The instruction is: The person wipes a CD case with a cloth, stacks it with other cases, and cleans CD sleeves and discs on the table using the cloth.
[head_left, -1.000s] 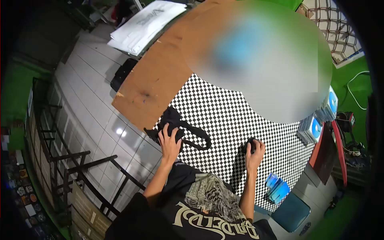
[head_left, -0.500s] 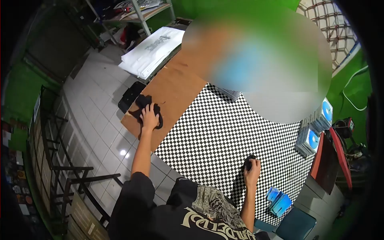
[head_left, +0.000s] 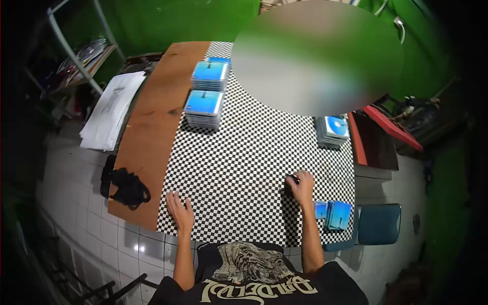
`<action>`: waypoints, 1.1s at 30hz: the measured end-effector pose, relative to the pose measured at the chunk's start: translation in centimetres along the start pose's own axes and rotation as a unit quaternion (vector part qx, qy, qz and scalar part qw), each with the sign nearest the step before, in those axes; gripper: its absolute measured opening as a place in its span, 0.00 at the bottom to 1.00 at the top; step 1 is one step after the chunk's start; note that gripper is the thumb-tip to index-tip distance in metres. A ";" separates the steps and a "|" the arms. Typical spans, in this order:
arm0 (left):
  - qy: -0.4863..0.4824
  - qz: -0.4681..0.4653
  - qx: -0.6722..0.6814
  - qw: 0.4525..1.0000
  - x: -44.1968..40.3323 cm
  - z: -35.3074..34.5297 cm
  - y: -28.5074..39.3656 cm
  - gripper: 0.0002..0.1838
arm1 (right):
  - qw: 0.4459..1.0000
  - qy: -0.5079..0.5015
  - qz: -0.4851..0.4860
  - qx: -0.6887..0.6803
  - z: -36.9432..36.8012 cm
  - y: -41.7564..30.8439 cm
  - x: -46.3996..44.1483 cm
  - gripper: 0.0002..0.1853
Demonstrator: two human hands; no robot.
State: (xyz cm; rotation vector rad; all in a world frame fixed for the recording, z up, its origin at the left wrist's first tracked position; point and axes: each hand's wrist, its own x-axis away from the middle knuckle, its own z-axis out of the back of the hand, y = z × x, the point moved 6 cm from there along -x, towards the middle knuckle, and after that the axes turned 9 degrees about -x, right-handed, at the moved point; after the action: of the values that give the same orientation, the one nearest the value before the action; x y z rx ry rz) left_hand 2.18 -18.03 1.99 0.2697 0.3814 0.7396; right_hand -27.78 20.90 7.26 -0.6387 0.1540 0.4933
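My left hand lies with its fingers apart on the checkered cloth, near the front left edge, holding nothing. To its left, a crumpled black cloth item rests on the bare brown part of the table. My right hand is closed around a small black object on the right half of the checkered cloth; the fingers hide much of it. Blue cases lie beside my right forearm, near the front right corner.
Stacks of blue cases stand at the back left. Another stack with a disc on top is at the right. White printed sheets lie beyond the left edge. A green chair stands right. A blurred patch hides the back.
My left hand has let go of the black cloth item and moved right onto the checkered cloth. The black item stays on the brown part. The view has turned and shows the left stacks.
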 end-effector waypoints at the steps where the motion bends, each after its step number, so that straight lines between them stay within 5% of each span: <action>1: 0.004 0.017 -0.015 1.000 0.9 -0.9 -0.8 0.26 | 0.997 0.077 0.024 0.005 1.9 1.2 -1.5 0.15; 3: 0.003 0.031 -0.028 0.999 1.8 -1.7 -0.8 0.27 | 0.986 0.163 0.009 0.021 5.8 4.0 -5.7 0.18; 8: -0.001 0.015 -0.082 0.997 2.5 -0.9 -0.4 0.29 | 0.978 0.192 -0.015 0.081 9.3 13.9 -16.3 0.30; 10: 0.005 0.016 -0.095 0.995 2.5 -1.1 -0.2 0.29 | 0.965 0.175 -0.131 0.142 9.3 18.3 -19.3 0.50; 14: 0.006 0.024 -0.100 0.995 2.2 -0.9 0.0 0.29 | 0.948 0.070 -0.287 0.119 9.5 20.8 -21.9 0.65; 18: -0.001 0.032 -0.101 0.994 2.0 -0.8 0.2 0.29 | 0.937 -0.004 -0.311 0.159 8.6 22.0 -22.9 0.72; 23: 0.012 0.041 -0.113 0.993 2.1 -0.8 -0.1 0.29 | 0.929 -0.037 -0.328 0.166 8.3 22.4 -23.6 0.68; 33: 0.032 0.034 -0.103 0.994 1.8 -0.2 0.3 0.29 | 0.933 0.071 -0.302 0.183 9.3 19.6 -21.0 0.65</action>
State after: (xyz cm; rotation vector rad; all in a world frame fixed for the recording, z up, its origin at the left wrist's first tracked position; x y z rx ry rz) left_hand 3.11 -16.55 1.45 0.0653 0.3544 0.8496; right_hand -55.79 31.82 10.24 -0.3244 0.1715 -0.1797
